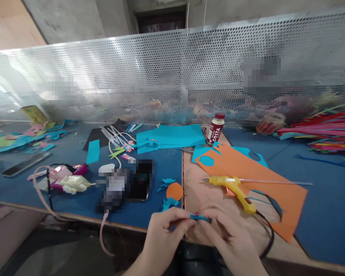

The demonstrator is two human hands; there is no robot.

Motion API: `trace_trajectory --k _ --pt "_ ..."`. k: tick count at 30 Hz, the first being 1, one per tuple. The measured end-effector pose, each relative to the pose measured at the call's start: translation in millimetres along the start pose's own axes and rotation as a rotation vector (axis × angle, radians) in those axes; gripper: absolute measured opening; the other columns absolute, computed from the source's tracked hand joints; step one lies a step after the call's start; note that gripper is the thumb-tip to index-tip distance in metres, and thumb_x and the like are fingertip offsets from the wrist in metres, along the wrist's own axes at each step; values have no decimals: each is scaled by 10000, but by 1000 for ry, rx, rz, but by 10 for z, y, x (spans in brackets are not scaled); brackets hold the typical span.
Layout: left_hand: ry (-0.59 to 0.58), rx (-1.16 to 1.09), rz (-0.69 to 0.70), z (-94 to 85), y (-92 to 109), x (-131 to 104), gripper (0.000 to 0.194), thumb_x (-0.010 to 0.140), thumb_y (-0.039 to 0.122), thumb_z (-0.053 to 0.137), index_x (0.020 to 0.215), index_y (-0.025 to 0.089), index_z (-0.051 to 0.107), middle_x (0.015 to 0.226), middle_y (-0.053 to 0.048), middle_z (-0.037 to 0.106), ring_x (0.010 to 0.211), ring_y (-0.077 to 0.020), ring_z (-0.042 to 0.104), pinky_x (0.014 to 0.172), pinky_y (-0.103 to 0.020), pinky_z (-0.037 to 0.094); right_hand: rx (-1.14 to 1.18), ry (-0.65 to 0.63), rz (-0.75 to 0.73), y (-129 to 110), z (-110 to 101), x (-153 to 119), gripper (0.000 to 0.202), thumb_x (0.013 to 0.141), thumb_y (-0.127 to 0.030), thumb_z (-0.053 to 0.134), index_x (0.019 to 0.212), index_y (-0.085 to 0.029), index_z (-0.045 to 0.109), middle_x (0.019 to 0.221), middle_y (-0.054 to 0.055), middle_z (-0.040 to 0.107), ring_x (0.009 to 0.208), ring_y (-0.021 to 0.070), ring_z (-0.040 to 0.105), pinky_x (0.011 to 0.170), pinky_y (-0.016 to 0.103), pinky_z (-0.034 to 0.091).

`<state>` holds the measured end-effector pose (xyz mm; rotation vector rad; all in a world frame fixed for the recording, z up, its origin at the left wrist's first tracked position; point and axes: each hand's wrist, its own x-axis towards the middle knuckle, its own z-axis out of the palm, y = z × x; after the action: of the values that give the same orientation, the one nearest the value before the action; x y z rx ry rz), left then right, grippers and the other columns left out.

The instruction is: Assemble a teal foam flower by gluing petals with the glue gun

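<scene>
Between my fingertips, at the table's front edge, is a small blue paper piece (200, 217) with a reddish bit on top. My left hand (168, 230) pinches its left end and my right hand (222, 226) its right end, both closed. Fingers cover much of it. Just beyond lie an orange paper circle (174, 191) and spiky blue paper cutouts (170, 204). A yellow glue gun (232, 188) with a clear glue stick in its back rests on an orange sheet (264, 176) with cut-out holes, right of my hands.
A Costa bottle (215, 129) stands behind the orange sheet, beside blue sheets (172, 136). Left are a phone (142, 180), cables, white glue sticks (113, 136) and paper scraps. Colourful pipe cleaners (319, 128) lie far right. A perforated metal screen (218, 73) closes the back.
</scene>
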<state>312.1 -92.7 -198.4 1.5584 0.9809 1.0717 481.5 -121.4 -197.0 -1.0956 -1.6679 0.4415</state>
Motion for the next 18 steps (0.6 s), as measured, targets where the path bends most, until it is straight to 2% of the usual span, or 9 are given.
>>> trace_trajectory --k 4,7,9,12,15,18 --pt "73 -57 -4 39 -26 -5 116 836 224 647 826 194 759 843 -59 787 716 -186 727 678 -247 581 -12 44 -42 10 16 25 104 877 -221 635 961 -281 649 894 -22 664 790 116 654 642 153 538" --pt "96 -116 12 78 -47 0 105 833 224 651 782 189 735 945 -83 780 840 -218 732 717 -266 588 -21 74 -33 25 45 5 83 875 -204 630 922 -269 650 872 -21 667 779 122 659 622 160 532" --pt "104 -149 13 96 -56 0 104 830 238 658 766 182 716 958 -95 776 848 -225 730 709 -272 592 -27 87 -30 27 63 -11 81 874 -184 625 890 -261 645 843 -23 659 752 120 651 613 163 523" --pt "88 -206 -16 102 -54 -10 115 825 277 674 798 170 710 930 -103 776 790 -215 731 649 -263 597 -8 87 -46 20 69 -19 93 879 -163 607 870 -254 624 834 -26 646 746 108 640 643 154 520" --pt "12 -254 -43 96 -42 -21 135 830 291 674 841 165 722 937 -107 776 745 -206 734 613 -262 602 14 44 -52 30 51 -8 117 894 -142 574 880 -254 605 844 -29 641 778 100 636 698 141 524" --pt "46 -195 26 99 -54 -23 104 847 240 654 811 175 727 944 -102 777 809 -219 740 689 -289 610 -15 40 -46 72 48 2 102 897 -160 580 905 -257 612 853 -21 637 762 103 623 678 145 526"
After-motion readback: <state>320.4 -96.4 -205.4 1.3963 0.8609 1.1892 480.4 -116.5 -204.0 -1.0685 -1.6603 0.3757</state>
